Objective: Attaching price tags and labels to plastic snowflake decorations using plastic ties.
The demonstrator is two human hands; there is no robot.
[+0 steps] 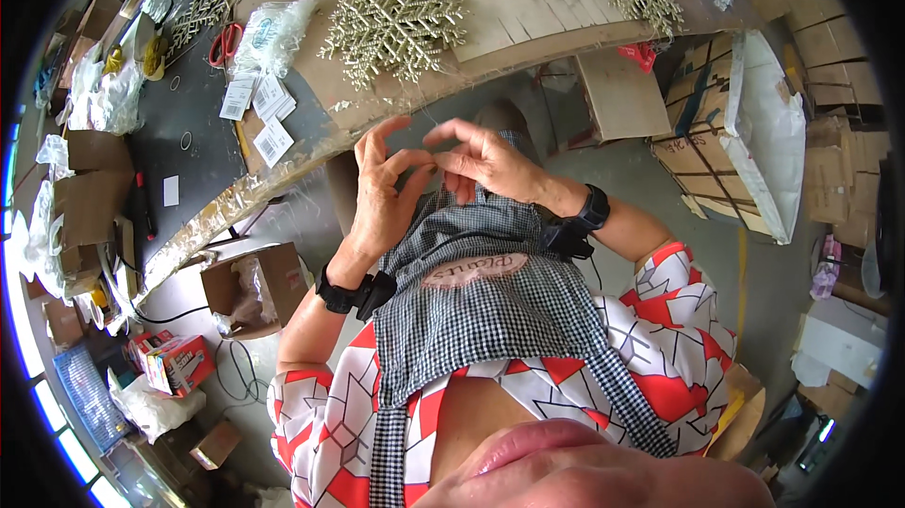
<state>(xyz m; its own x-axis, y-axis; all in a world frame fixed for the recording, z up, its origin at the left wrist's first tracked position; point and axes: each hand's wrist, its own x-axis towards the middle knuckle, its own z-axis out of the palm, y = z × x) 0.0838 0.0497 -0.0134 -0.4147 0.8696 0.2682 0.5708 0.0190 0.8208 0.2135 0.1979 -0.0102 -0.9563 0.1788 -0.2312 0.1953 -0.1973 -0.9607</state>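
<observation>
Both hands meet fingertip to fingertip below the workbench (311,145) edge: left hand (382,197) and right hand (481,161) narrowly pinching a thin thread (432,120). A gold glitter snowflake (396,25) lies near that edge.

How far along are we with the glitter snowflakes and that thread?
Done: nothing here shows a finished piece. In hand: left hand and right hand meet fingertip to fingertip above the checked apron, pinching what looks like a thin thread, too fine to confirm. Left: gold glitter snowflakes lie untouched on the table, beside white tags.
</observation>
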